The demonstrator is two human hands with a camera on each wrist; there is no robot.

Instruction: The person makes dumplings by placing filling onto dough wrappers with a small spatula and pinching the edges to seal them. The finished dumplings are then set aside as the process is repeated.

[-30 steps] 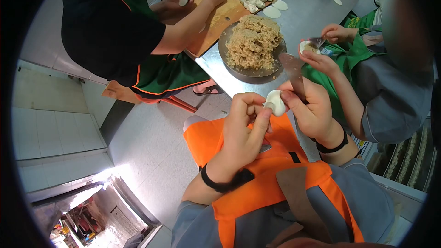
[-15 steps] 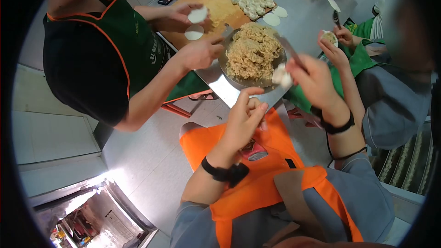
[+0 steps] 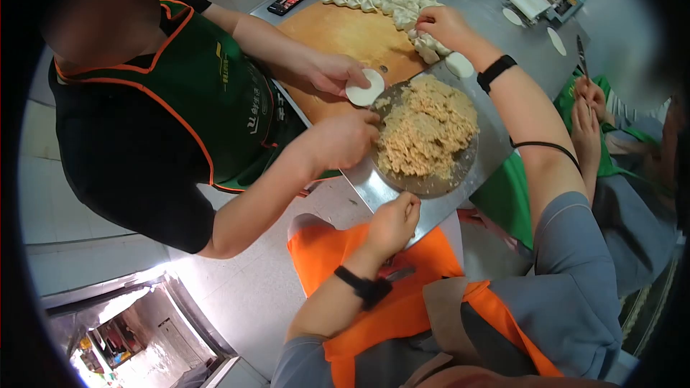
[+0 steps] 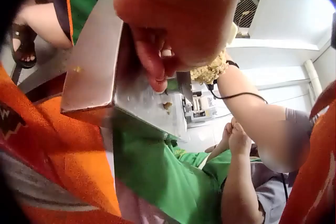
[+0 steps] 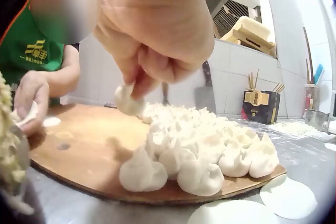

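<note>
my left hand (image 3: pixel 394 224) curled, fingers together, near the edge of the table (image 3: pixel 366 183), the bowl (image 3: pixel 431 185) of filling (image 3: pixel 428 129) just beyond it, my right hand (image 5: pixel 157 29) pinched a dumpling (image 5: pixel 129 101) above the board (image 5: pixel 89 145), other dumplings (image 5: pixel 197 140) clustered beside that grip

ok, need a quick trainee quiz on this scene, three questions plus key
1. What does the camera wearer's right hand pinch? A) a phone B) a dumpling C) a spoon
2. True or false: the filling is heaped directly on the wooden board.
3. Fill in: the person in black holds a round white ____.

Key:
1. B
2. False; the filling is in the pan.
3. wrapper
</note>
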